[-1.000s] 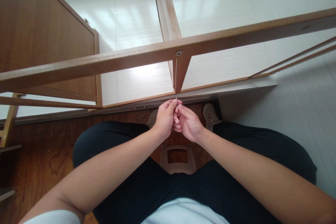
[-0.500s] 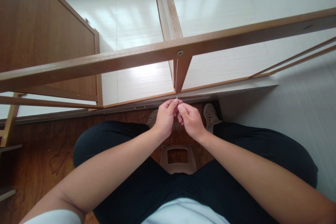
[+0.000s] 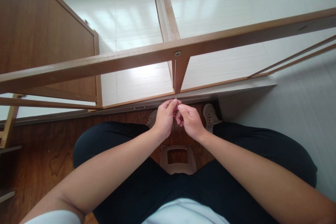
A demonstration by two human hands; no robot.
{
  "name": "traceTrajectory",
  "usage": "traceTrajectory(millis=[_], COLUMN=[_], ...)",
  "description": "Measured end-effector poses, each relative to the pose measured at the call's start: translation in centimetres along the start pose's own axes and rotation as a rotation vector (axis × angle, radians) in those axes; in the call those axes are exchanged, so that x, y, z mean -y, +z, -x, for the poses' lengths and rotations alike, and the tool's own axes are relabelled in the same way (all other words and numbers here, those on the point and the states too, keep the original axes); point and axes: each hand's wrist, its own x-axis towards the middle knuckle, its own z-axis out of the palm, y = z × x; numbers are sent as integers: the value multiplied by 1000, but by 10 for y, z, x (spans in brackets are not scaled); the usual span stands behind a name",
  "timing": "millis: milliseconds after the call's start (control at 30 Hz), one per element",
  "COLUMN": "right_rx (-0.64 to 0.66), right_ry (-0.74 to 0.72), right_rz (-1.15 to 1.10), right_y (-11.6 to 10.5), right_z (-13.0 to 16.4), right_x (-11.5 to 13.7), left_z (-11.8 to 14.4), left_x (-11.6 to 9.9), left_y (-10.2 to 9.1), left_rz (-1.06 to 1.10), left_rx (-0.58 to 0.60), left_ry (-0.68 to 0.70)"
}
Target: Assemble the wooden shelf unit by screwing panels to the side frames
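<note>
Close together in the middle, my left hand [image 3: 165,117] and my right hand [image 3: 191,119] are both closed in a pinch around a thin metal piece [image 3: 176,96]. Its slim tip pokes up past my fingertips; the rest is hidden, so its kind is unclear. Just beyond the tip is the lower end of a wooden upright [image 3: 181,71], part of a wooden frame. A long wooden rail [image 3: 126,55] crosses above my hands, with a round metal bolt head [image 3: 177,53] set in it where the upright joins.
A brown wooden panel [image 3: 52,38] stands at the left. White board surface [image 3: 210,7] lies behind the frame. Between my legs is a small plastic stool [image 3: 193,161] on the wood-patterned floor [image 3: 39,168]. My shoe [image 3: 210,113] is near the frame's base.
The view has shifted very slightly, moving the frame a little left in the picture. The thin metal piece shows slightly less above my fingertips; both hands keep their pinch.
</note>
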Motion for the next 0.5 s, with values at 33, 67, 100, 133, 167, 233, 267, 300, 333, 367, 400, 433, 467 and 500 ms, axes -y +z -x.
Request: traceTrajectory(millis=[33,67,100,133,167,233,267,300,333,367,400,433,467,500], right_rx=[2,4,5,5,5,7,10,14,17,20,22,26,30,35], right_ry=[1,3,7,13,21,34,39,47,57,72,93,117,142,168], right_rz=[1,1,-1,-7,-18,-51,-71,-94,-123,-157,-201,-252,-309,-368], right_y=[0,0,-1,0,0,1,2,3,3,4,5,6,6,7], right_z=[0,0,0,-1,-1,0,0,0,0,0,0,0,0,0], right_x=[0,-1,-1,-1,-2,-2,-3,-3,-4,-6,-7,-9,-11,-12], left_z=[0,0,0,0,0,0,0,0,0,0,0,0,0,1], left_x=[0,0,-1,-1,0,0,0,1,1,1,1,1,1,1], left_y=[0,0,0,1,1,1,1,1,0,0,1,1,1,1], left_rz=[-2,-4,-7,-9,-10,-11,-12,-13,-16,-18,-21,-23,-23,-23], left_rx=[-1,-1,-3,-4,-5,-3,-2,0,6,11,16,19,20,15], left_ry=[-1,-2,-2,-3,-2,-1,-2,-3,-6,-9,-13,-17,-21,-23])
